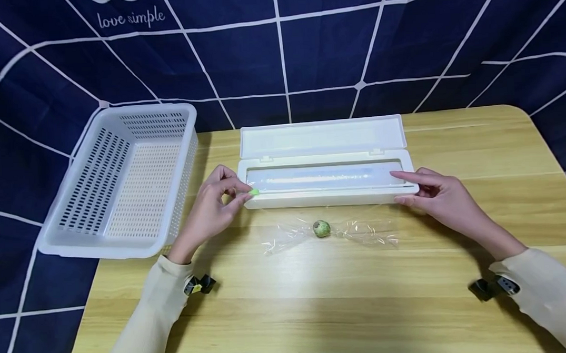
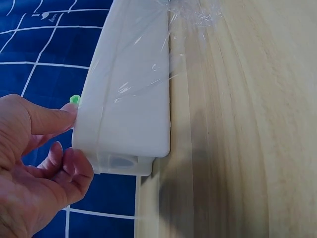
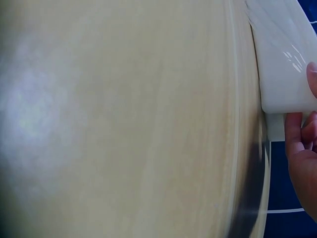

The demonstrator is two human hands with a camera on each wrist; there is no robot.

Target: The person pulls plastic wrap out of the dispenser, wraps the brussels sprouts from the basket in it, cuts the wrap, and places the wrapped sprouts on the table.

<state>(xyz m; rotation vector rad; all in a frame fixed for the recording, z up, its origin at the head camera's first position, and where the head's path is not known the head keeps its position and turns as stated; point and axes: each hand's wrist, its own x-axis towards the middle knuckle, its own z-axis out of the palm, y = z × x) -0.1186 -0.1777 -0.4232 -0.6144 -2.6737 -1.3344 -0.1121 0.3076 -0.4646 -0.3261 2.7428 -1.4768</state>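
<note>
A white cling film dispenser box lies with its hinged lid raised, and a roll of cling film sits inside. My left hand pinches the small green slide cutter at the left end of the front edge. My right hand grips the right end of the box, index finger over the top and thumb at the front. Before the box is a small green mottled ball in clear film, gathered on both sides. Film clings to the box's front in the left wrist view.
A white perforated plastic basket stands at the left of the wooden table. A dark blue cloth with white lines hangs right behind the table.
</note>
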